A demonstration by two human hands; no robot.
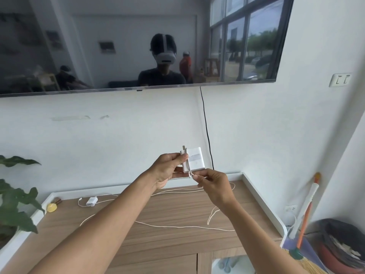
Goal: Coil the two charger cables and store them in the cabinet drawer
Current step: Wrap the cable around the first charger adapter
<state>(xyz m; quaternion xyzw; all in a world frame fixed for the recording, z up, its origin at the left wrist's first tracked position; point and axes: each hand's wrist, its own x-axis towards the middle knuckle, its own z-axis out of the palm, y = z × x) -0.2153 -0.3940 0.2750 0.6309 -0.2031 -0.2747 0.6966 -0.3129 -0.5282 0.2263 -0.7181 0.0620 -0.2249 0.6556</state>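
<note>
Above the cabinet top (177,210), the left hand (167,171) grips the white charger brick (194,161) while the right hand (213,186) pinches its cable (177,226) just below.

White wall (98,131); dark TV (118,16) mounted high; socket (341,79) right; plant (17,210) left; broom (304,224) in corner.
</note>
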